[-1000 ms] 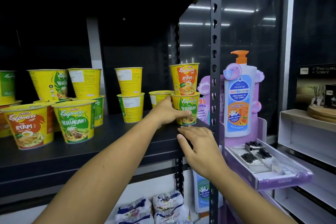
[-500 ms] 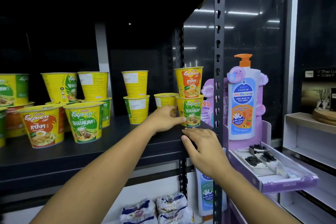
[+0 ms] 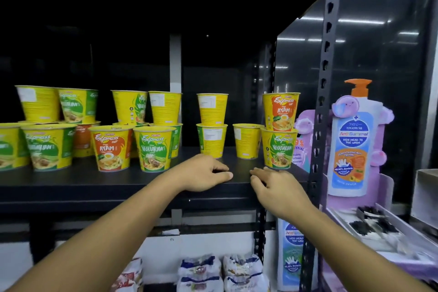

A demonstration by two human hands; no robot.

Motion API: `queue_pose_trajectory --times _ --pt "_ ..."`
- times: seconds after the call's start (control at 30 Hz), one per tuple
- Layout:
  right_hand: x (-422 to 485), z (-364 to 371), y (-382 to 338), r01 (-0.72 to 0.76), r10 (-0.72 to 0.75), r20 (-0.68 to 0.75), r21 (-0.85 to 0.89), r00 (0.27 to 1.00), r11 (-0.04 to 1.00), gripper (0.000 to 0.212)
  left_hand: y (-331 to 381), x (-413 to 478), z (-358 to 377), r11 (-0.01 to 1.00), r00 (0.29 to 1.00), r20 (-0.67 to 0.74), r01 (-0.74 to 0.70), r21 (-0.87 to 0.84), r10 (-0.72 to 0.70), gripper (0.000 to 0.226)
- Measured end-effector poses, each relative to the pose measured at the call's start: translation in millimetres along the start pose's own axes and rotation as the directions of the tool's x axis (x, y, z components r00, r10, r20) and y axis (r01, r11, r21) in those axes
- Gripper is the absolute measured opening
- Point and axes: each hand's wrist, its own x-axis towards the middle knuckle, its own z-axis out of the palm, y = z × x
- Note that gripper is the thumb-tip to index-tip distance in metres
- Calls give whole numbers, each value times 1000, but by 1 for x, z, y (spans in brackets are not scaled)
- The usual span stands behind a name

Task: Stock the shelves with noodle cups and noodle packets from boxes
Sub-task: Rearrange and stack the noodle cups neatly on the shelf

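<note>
Shelf [image 3: 118, 180] | noodle cups [image 3: 151, 147] stand along it, many stacked in twos; rightmost stack [image 3: 279, 147] near its right front corner | your left hand [image 3: 203, 173] rests on the front edge, fingers loosely curled, holding nothing; your right hand [image 3: 277, 185] just beside it, likewise empty | noodle packets [image 3: 222, 272] lie on the level below

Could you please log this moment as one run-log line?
left hand: empty, at shelf edge | right hand: empty, at shelf edge | noodle cups: untouched
</note>
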Motion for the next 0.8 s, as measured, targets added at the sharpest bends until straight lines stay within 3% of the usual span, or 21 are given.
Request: queue_pose_trajectory --times 0.2,0.4,0.8 --pt "23 5 -39 128 -121 222 -16 967 992 48 -15 -23 -6 994 995 -5 103 41 -103 50" --pt "39 0 -54 245 -221 408 -7 886 969 53 -34 -55 -10 974 970 -79 228 -3 -228 51" --pt "66 23 -124 339 -345 501 107 794 935 56 -66 -134 -31 866 828 -281 499 -29 -486 39"
